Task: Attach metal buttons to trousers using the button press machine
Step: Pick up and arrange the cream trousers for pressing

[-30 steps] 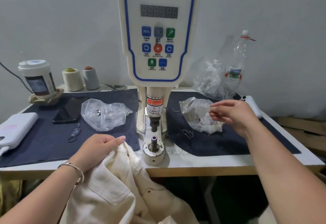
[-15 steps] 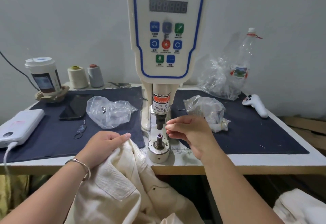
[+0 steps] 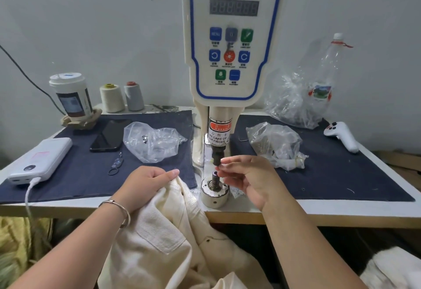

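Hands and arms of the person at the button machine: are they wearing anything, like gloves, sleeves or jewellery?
No gloves and no sleeves show: both forearms are bare right down to the bottom of the picture. The left hand has a thin silver-coloured bangle round the wrist. The right hand has nothing on it, and no rings can be made out on either hand.

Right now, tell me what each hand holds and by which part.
The left hand grips the cream trousers by a bunched fold at their top edge. The right hand has its fingertips pinched at the machine's punch; whether they hold a button cannot be told.
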Motion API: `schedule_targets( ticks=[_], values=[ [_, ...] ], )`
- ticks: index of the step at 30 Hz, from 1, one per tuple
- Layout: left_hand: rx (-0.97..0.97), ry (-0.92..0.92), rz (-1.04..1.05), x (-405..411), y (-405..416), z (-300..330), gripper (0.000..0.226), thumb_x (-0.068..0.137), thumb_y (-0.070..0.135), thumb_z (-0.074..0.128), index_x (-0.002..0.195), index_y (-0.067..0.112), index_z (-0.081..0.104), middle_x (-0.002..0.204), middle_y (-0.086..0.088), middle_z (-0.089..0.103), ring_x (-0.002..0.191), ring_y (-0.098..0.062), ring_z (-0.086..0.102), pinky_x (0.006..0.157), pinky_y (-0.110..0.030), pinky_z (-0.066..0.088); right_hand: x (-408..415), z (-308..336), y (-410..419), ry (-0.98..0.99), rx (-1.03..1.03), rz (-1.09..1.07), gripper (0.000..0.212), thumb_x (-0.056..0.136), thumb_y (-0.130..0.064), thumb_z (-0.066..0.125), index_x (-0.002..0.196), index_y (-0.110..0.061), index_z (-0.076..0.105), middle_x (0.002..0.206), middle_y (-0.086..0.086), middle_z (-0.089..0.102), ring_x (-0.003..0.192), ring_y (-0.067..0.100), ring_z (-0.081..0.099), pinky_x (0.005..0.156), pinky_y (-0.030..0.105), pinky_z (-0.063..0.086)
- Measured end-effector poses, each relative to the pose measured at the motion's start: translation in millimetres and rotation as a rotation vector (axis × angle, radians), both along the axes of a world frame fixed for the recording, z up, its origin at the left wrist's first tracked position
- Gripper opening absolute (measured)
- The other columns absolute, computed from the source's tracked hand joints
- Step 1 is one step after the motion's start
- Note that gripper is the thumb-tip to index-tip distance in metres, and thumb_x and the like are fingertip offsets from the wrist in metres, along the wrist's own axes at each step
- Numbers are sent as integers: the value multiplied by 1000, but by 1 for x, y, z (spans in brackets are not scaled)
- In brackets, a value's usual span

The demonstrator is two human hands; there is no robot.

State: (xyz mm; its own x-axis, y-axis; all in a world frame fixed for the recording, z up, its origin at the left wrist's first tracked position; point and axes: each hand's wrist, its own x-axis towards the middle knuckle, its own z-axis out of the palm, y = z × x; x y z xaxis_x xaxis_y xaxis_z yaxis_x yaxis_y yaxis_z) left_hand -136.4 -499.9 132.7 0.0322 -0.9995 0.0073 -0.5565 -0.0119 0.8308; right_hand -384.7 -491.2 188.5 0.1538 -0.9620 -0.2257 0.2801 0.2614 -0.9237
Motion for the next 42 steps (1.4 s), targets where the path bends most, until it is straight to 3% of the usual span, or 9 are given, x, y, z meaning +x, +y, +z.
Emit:
schedule_targets(
  ticks=[4,9,14,21,29,34,40,42],
  values=[
    [-3,8,4,0,0,-1,59,89,49,66,54,20,29,54,2,26,58,-19,27,56,-29,27,2,2,1,-111,95,-9,12,82,13,60,80,5,69,71,18,72,55,17,69,46,19,53],
    [8,8,4,0,-1,-1,60,88,49,66,52,22,27,53,4,25,57,-19,26,55,-28,27,2,2,1,-220,197,-11,27,82,13,59,60,4,73,72,21,70,49,15,66,43,18,52],
    [8,14,-1,1,-1,-1,62,88,49,66,50,21,27,51,5,25,55,-16,26,56,-28,28,-2,3,7,-277,264,-21,11,81,11,57,81,8,68,87,26,71,53,17,69,39,17,50],
    [4,27,-12,2,-2,-3,64,88,50,66,48,21,26,50,8,24,51,-13,24,55,-26,27,-2,7,17,-342,335,-86,12,84,9,55,92,5,63,99,27,71,51,16,68,34,15,44],
    [0,48,-21,3,-2,-5,64,89,51,66,47,21,27,48,9,25,50,-11,25,59,-29,29,7,11,26,-352,333,-134,16,75,6,60,89,0,66,103,23,71,54,14,68,35,14,42],
    [-1,43,-21,4,-3,-5,63,88,53,65,49,21,27,49,9,25,52,-12,26,59,-29,29,11,9,29,-250,257,-188,25,73,8,58,95,-1,66,100,21,72,48,11,60,33,14,36],
    [7,68,-39,6,-1,-2,62,88,53,65,50,21,27,50,9,26,51,-12,25,61,-30,31,17,12,46,-318,175,-194,33,73,-8,55,105,-1,63,103,21,72,52,15,63,35,17,38],
    [15,70,-37,5,0,-1,63,88,52,65,49,21,27,48,10,26,49,-10,25,60,-29,31,26,7,58,-210,122,-270,27,75,-2,57,102,-4,64,95,16,74,49,14,62,35,17,40]
  ],
)
